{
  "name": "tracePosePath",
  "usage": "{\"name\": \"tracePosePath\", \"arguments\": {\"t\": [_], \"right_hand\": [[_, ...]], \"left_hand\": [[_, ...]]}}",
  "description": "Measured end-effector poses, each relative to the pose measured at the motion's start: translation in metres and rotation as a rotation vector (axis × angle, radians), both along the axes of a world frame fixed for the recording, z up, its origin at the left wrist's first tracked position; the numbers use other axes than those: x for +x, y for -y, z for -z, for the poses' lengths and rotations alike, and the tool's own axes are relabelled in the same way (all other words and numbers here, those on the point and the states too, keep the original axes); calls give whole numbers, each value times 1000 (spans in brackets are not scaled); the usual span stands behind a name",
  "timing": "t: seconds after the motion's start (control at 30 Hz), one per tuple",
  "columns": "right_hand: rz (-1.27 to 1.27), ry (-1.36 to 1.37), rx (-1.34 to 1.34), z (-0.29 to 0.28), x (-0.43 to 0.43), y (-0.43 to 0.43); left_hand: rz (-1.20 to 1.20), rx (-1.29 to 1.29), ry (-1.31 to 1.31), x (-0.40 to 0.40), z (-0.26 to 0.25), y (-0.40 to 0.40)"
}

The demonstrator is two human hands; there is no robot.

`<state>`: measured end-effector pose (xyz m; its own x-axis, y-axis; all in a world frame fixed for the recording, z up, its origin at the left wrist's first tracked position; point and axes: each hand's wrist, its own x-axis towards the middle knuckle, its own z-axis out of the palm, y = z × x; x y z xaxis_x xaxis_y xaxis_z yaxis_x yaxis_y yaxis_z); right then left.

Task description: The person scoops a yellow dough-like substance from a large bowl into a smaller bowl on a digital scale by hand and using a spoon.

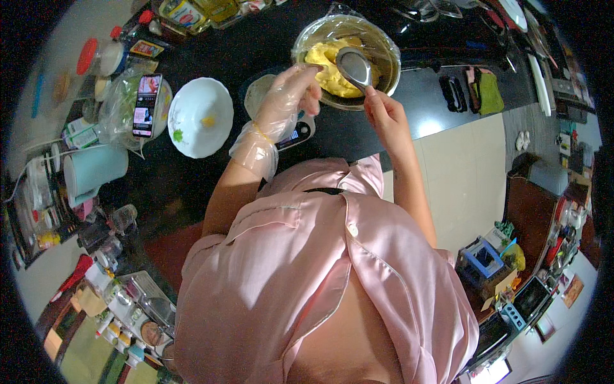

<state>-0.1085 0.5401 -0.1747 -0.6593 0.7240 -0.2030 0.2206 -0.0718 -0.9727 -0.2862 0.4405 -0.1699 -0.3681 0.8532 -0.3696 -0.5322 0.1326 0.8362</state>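
My right hand [387,115], bare, grips the handle of a metal spoon [354,66] held over a metal bowl [394,79]. Clear plastic film covers part of the bowl's rim, and a soft yellow mass [331,72] lies inside. My left hand [292,93] wears a clear plastic glove with a yellow band at the wrist. Its fingers are curled at the bowl's left edge; whether they hold anything cannot be told. Beneath that hand are a round, pale translucent dish [259,93] and a digital scale [303,132], both partly hidden.
Left of the scale stands a white bowl [201,120] with green and yellow scraps. Farther left, a phone [147,105] rests against a plastic-wrapped container, near a light blue pitcher [96,170]. Bottles [184,14] line the back left. Folded cloths [487,91] lie at the counter's right.
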Motion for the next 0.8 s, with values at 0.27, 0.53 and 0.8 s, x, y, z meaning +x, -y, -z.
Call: {"name": "tracePosePath", "arguments": {"t": [0.27, 0.53, 0.8], "right_hand": [[113, 62, -28, -1, 15, -5], [108, 85, -46, 3, 24, -12], [116, 97, 26, 3, 24, -14]], "left_hand": [[136, 189, 107, 6, 10, -23], [265, 181, 6, -7, 25, -29], [375, 56, -258, -18, 15, -32]]}}
